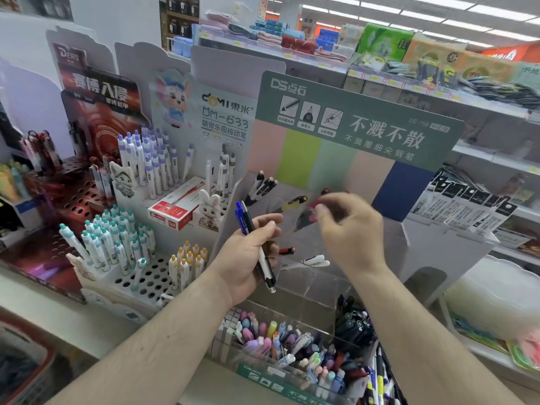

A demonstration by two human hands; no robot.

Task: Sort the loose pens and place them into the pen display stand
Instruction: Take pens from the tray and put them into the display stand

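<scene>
My left hand (248,252) grips a small bundle of pens (253,238), two with blue tops and one black-and-white, held upright in front of the clear tiered pen display stand (304,276). My right hand (349,229) hovers blurred over the stand's upper tier, fingers curled, beside a red pen (317,204); whether it holds that pen I cannot tell. A yellow-and-black pen (293,203) and several black-and-white pens (261,187) sit in the upper tier. A red-capped pen (287,250) and a white pen (314,261) lie lower down.
The stand's front bins (292,349) hold many pastel, black and mixed pens. A green backboard (359,124) rises behind. To the left are white racks (140,276) with teal, yellow and purple pens, plus a red box (172,209). Store shelves stand behind and right.
</scene>
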